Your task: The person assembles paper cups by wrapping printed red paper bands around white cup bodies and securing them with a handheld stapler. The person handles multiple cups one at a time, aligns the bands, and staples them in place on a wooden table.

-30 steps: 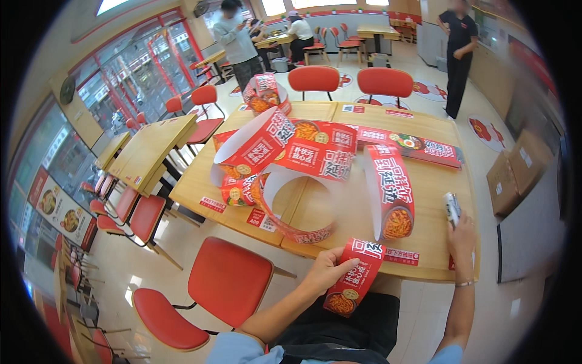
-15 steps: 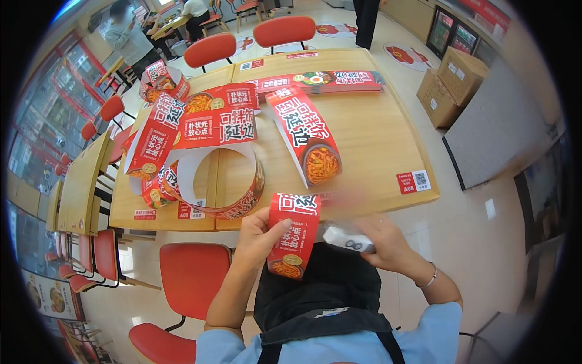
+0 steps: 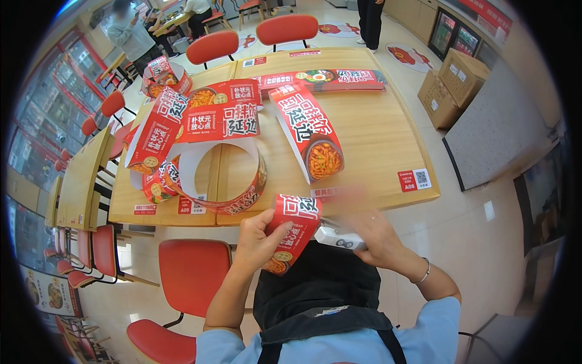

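My left hand [image 3: 256,235] is closed on a red printed paper band [image 3: 294,233], thumb on top, just off the table's near edge. The band bends, its lower end hanging over my dark apron. In my right hand [image 3: 382,242] is a small white box-shaped device [image 3: 341,237] with two dark round marks on its end, right beside the band's right edge. The fingers of that hand are partly smeared by motion. Another red band [image 3: 309,133], loose and curved, lies on the table ahead. To the left, bands curled into rings [image 3: 233,203] stand together in a heap.
A flat stack of red bands [image 3: 321,80] lies along the far side of the wooden table [image 3: 382,139]. Red chairs [image 3: 194,276] stand at the near left and beyond the table. Cardboard boxes [image 3: 451,88] are piled on the right. People stand and sit farther back.
My right hand and the white device have shifted slightly left, closer to the band. The held band is more tilted and bent, its lower end swung left and up.
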Tool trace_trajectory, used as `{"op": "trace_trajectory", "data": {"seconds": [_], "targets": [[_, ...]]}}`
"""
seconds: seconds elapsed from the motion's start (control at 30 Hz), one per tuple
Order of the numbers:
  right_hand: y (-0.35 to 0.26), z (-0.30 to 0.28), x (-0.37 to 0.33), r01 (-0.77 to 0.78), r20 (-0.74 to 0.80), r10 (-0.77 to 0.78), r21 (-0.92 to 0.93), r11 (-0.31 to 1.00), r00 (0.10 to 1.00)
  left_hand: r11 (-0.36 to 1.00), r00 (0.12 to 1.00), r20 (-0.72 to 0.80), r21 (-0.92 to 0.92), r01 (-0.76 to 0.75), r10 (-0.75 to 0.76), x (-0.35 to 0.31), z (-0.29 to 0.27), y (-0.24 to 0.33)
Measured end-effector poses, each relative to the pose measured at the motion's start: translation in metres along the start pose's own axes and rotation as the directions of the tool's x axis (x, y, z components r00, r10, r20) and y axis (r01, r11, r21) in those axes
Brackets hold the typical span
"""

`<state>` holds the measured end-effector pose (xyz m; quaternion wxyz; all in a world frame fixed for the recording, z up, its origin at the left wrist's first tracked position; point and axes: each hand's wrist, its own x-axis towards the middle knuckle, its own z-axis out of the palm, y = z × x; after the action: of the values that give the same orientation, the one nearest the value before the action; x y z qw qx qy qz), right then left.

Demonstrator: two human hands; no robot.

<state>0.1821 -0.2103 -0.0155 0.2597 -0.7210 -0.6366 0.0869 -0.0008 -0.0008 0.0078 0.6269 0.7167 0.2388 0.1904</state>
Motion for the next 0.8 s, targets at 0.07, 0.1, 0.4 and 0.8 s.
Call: {"op": "trace_trajectory", "data": {"seconds": [0.07, 0.1, 0.4, 0.8], "targets": [[0.0, 0.0, 0.0, -0.002, 0.005, 0.002, 0.003, 1.0, 1.0, 0.998, 0.999, 0.041, 0.055, -0.012, 0.01, 0.0, -0.002, 0.0], [0.0, 0.0, 0.001, -0.002, 0.007, 0.002, 0.003, 1.0, 1.0, 0.998, 0.998, 0.053, 0.056, -0.026, 0.023, 0.0, -0.003, -0.001], [-0.003, 0.009, 0.007, 0.026, -0.008, -0.025, 0.078, 0.997, 1.0, 0.986, 0.996, 0.072, 0.153, -0.06, 0.05, 0.001, 0.006, -0.014], [-0.009, 0.01, 0.019, 0.037, -0.095, -0.04, -0.035, 0.999, 0.995, 0.996, 0.993, 0.088, 0.041, 0.073, -0.077, 0.001, 0.008, -0.008]]}}
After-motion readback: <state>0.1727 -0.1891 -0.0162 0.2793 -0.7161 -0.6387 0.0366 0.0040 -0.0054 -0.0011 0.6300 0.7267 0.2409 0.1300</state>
